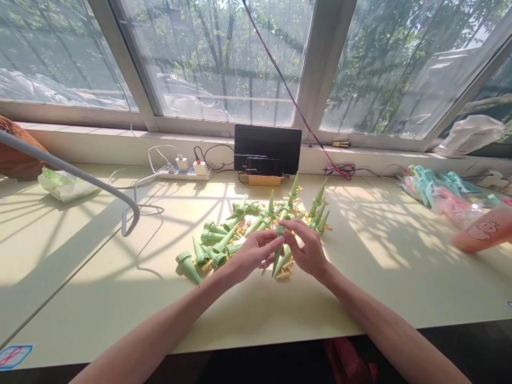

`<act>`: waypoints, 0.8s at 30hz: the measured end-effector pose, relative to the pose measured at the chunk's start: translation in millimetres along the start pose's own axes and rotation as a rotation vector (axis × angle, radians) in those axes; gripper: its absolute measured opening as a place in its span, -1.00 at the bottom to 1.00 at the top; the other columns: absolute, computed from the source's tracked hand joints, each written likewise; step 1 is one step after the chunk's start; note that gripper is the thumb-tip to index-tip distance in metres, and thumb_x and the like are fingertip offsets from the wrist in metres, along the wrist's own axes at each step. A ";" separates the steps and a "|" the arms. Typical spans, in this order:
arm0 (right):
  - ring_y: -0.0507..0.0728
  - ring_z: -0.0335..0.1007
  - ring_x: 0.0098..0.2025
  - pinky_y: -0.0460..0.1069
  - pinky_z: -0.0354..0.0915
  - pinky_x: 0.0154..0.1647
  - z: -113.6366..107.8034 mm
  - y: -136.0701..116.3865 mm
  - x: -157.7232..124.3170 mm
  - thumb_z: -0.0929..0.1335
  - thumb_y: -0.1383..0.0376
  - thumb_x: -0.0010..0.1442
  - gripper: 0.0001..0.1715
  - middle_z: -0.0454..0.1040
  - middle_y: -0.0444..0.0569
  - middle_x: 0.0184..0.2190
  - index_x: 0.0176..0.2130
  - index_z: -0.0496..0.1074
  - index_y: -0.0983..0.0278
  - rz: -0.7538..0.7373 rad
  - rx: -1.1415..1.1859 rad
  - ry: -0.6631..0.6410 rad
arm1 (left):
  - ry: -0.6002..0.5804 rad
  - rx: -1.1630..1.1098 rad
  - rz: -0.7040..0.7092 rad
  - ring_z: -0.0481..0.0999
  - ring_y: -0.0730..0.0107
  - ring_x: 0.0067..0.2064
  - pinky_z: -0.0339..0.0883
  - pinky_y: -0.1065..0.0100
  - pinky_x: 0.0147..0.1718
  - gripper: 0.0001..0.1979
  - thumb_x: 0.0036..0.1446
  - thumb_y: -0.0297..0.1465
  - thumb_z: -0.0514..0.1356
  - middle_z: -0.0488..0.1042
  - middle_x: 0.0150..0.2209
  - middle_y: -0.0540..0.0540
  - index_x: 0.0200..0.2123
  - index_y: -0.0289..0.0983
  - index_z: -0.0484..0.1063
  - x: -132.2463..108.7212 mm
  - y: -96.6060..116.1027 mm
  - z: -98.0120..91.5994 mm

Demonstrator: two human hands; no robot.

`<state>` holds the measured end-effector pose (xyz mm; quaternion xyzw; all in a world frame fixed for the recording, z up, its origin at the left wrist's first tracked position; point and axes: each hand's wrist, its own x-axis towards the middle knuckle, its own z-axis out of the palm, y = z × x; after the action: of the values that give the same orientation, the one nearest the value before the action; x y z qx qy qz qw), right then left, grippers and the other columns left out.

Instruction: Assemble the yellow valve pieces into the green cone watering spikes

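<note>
Between my two hands is a green plastic watering spike (277, 260), its tip pointing down toward the table. My left hand (258, 249) pinches it from the left side. At its top end, the fingers of my right hand (307, 246) close around the wide cap part. Whether a small yellow piece is in my fingers is hidden. Around my hands lie several more green spikes, among them a capped one (187, 264) at the left. Some spikes (295, 188) stand upright behind my hands, with small yellow valve pieces (283, 276) scattered among them.
A dark tablet (267, 141) and a phone (264, 167) on a stand are at the back. A power strip (182, 172) with plugs lies left. A grey curved rod (80, 165) crosses the left side. Bagged pink and teal items (434, 189) and a pink cup (482, 230) are right.
</note>
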<state>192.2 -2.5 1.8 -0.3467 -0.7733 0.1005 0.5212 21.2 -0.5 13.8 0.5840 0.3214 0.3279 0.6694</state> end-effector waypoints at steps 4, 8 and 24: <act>0.11 0.48 -0.16 0.04 0.38 -0.15 -1.3 3.2 -1.2 0.16 0.31 0.38 -0.71 0.55 -0.03 -0.24 -0.12 0.44 0.23 0.074 -0.002 0.054 | -0.034 0.028 -0.004 0.18 0.66 -0.62 -0.04 0.53 -0.68 -0.63 0.08 -0.10 0.27 0.44 -0.44 -0.06 -0.36 -0.34 0.39 -1.7 0.2 4.4; 0.09 0.50 -0.25 0.01 0.39 -0.22 -3.3 9.9 -1.1 0.18 0.28 0.38 -0.73 0.54 -0.06 -0.31 -0.16 0.44 0.23 0.143 -0.079 0.160 | -0.045 0.073 -0.017 0.18 0.65 -0.62 -0.06 0.51 -0.68 -0.64 0.09 -0.13 0.26 0.42 -0.46 -0.05 -0.40 -0.33 0.34 -3.9 -0.4 7.3; 0.02 0.33 -0.52 -0.07 0.27 -0.44 -24.1 39.4 7.7 0.26 0.31 0.31 -0.80 0.55 -0.04 -0.32 -0.19 0.47 0.27 0.135 -0.455 0.050 | 0.405 0.107 0.084 0.17 0.66 -0.63 -0.03 0.55 -0.69 -0.65 0.03 -0.17 0.31 0.31 -0.54 0.08 -0.45 -0.28 0.26 2.4 -0.7 3.9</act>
<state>228.7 26.7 -2.4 -0.5085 -0.7379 -0.0506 0.4409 25.9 -0.8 13.5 0.5535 0.4418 0.4487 0.5451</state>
